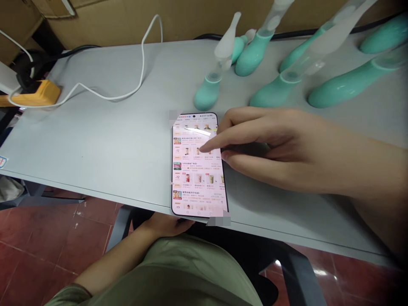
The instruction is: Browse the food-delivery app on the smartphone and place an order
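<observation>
A smartphone [199, 170] lies face up on the grey table at its front edge, its lit screen filled with rows of drink pictures and small text. Over its right side is my right hand [264, 148], holding nothing. The index finger stretches out with its tip at the screen; I cannot tell whether it presses the glass. My thumb points to the phone's right edge, and the other fingers are bent. Below the table edge, on my lap, rests my left hand [167, 224]. Its fingers are mostly hidden under the table.
Several teal squeeze bulbs with clear or whitish nozzles, one a teal bulb [206, 95], stand or lie behind the phone. A white cable [124, 97] runs across the table [95, 148] from an orange power strip [47, 91]. Cardboard [111, 21] closes off the back.
</observation>
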`<state>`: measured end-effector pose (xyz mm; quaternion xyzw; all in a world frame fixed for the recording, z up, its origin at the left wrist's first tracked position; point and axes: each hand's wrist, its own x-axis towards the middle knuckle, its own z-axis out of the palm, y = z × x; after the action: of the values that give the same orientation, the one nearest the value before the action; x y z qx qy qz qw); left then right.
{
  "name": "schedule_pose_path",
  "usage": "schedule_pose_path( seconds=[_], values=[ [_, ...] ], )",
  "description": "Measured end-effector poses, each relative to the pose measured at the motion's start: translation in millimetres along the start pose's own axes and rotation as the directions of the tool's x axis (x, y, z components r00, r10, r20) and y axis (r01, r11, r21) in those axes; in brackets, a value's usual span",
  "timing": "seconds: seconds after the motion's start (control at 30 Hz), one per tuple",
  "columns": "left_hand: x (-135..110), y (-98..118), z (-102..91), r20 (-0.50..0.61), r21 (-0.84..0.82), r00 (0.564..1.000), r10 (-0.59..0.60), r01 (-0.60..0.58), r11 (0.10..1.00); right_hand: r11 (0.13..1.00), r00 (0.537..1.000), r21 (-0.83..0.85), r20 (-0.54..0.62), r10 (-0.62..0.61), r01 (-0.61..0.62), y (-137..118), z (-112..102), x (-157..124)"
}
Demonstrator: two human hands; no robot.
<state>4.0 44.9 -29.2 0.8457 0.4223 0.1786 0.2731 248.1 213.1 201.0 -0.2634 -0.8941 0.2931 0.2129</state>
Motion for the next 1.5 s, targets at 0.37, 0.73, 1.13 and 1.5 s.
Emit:
schedule_pose_path(
  seconds=[0.37,0.73,1.13,1.5],
  values=[
    [1.8,2.1,-3.1,-0.001,-0.019,1.0,-0.002,0.002,1.0,0.996,0.997,-0.03,-0.025,0.078,-0.079,-2.8,-2.8,-0.6],
    [0.8,1.3,-2.6,0.001,-0.012,1.0,-0.006,0.006,1.0,1.0,1.0,0.001,-0.006,0.01,-0.01,-4.4,-4.6,0.7],
    [-1.1,-0.2,-3.7,-0.012,-0.005,1.0,0.027,-0.027,1.0,0.998,0.998,-0.042,-0.031,0.052,-0.053,-2.3,-2.7,0.6],
    [-0.4,1.5,-4.5,-0.003,-0.003,1.0,0.009,-0.009,1.0,1.0,0.999,-0.001,-0.011,0.03,-0.03,-2.9,-4.1,-0.6]
  ],
)
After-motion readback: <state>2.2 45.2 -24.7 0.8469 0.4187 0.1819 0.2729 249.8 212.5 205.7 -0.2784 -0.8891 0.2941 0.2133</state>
